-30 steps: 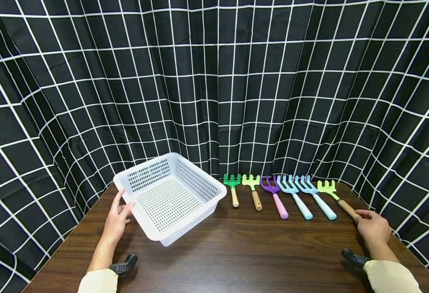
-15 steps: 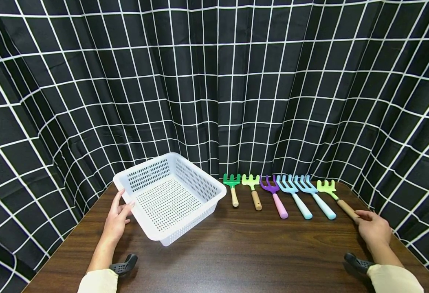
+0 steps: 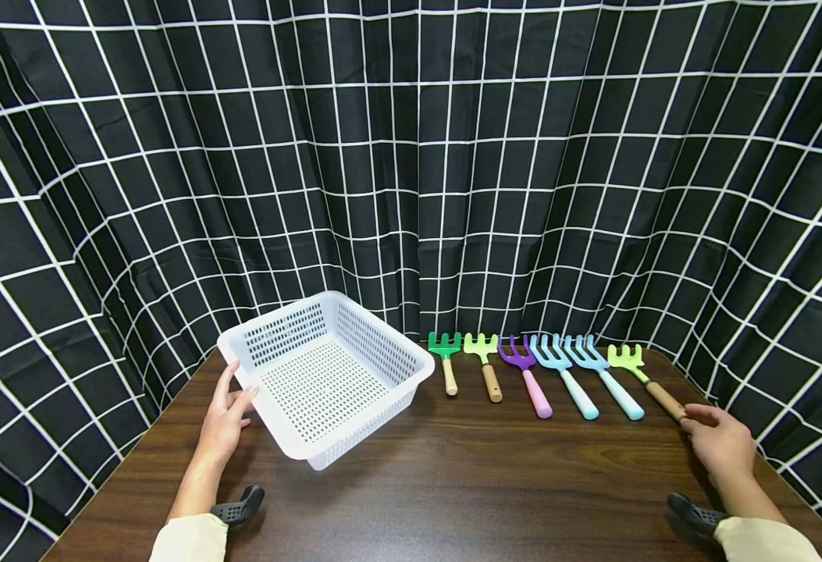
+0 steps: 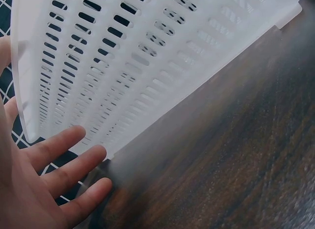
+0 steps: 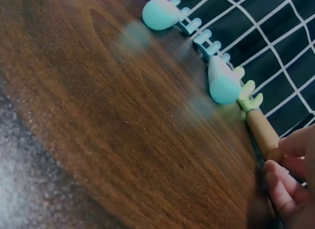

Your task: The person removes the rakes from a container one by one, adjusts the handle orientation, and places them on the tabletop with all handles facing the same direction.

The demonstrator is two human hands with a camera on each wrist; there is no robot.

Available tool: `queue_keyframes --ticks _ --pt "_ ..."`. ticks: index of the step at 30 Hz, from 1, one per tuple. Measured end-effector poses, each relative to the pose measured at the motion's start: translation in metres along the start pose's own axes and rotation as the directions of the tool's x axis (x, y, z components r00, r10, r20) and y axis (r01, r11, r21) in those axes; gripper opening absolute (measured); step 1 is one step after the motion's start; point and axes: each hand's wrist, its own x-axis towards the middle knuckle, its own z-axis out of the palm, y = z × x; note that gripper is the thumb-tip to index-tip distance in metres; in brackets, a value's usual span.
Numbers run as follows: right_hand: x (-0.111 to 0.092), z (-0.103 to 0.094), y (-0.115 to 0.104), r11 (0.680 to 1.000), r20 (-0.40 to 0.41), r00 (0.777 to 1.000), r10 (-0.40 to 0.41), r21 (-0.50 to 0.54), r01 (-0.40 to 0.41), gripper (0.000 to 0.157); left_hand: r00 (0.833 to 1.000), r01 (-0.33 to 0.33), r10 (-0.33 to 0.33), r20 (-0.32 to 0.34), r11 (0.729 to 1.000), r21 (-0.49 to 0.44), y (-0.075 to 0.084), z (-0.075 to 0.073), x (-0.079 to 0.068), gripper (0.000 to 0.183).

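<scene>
A white perforated plastic basket (image 3: 282, 421) stands on the left of the wooden table. My left hand (image 3: 221, 421) holds its near left rim by thumb and index finger; in the left wrist view the other fingers (image 4: 81, 165) spread below the rim beside the slotted wall. To the right lies a row of garden hand forks. At its right end, my right hand (image 3: 720, 441) pinches the handle tip of a light green hand fork (image 3: 663, 398) with a wooden handle. The right wrist view shows thumb and fingers at that wooden handle's end (image 5: 263, 133).
Along the back lie a dark green fork (image 3: 447, 363), another light green fork (image 3: 489, 375), a purple fork with a pink handle (image 3: 533, 386), and two light blue forks, one of them a left blue fork (image 3: 574, 386). A black gridded curtain (image 3: 502, 195) surrounds the table (image 3: 495, 484).
My right hand has slid slightly right and toward me along the fork's handle, closer to its tip. The fork, the basket and my left hand stay in place.
</scene>
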Motion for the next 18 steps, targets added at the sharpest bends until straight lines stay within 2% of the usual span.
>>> queue_keyframes --ticks 9,18 --pt "-0.0027 -0.0039 0.0002 1.0 0.03 0.999 0.014 0.016 -0.014 0.033 1.0 -0.013 0.013 -0.006 1.0 0.0 0.002 -0.0005 -0.0006 0.065" --pt "-0.0085 -0.0091 0.0002 1.0 0.044 0.999 0.026 0.014 -0.027 0.032 1.0 0.002 -0.002 0.002 1.0 0.009 0.0039 -0.001 0.0002 0.066"
